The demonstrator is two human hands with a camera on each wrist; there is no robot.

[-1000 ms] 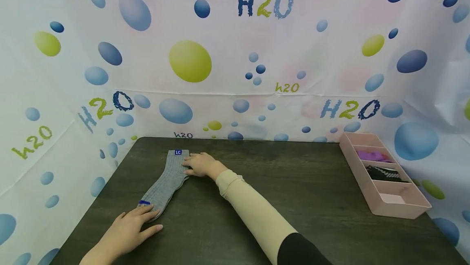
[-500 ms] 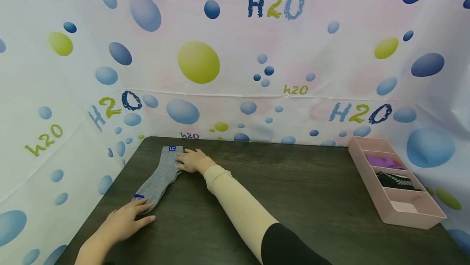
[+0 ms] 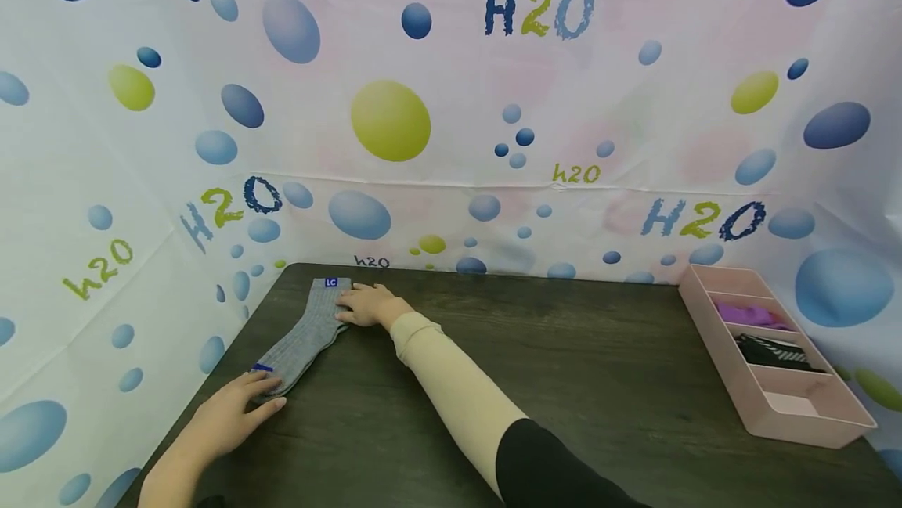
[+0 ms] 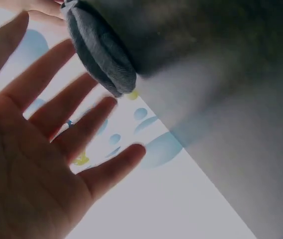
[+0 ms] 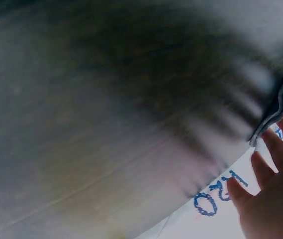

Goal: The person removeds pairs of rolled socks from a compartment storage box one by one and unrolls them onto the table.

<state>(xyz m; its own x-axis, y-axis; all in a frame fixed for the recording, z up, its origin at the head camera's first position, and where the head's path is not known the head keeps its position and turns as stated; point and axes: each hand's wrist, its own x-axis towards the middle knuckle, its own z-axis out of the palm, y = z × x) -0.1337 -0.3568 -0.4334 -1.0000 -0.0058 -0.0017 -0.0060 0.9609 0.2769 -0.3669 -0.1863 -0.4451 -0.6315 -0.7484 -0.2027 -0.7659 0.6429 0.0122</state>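
A pair of grey ribbed socks (image 3: 306, 336) lies flat on the dark table in the head view, stretched out from cuff to toe. The cuff, marked with a blue label, points away from me. Straight, spread fingers of my left hand (image 3: 225, 418) rest at the toe end, beside a blue stripe. At the right side of the cuff, the extended fingers of my right hand (image 3: 369, 304) touch the fabric. In the left wrist view the toe end of the socks (image 4: 101, 50) shows past the left hand's (image 4: 37, 144) fingertips. The right wrist view has the sock edge (image 5: 278, 109) at the right hand's (image 5: 270, 199) fingertips.
A pink divided box (image 3: 761, 406) stands at the table's right edge. Its compartments hold a purple folded item (image 3: 754, 316) and a black one with white stripes (image 3: 775, 353). A bubble-printed backdrop (image 3: 451, 140) rises behind and left of the table (image 3: 550, 359).
Both hands and the socks have slid left across the table, closer to its left edge. The head view has turned slightly left, so the box appears further right.
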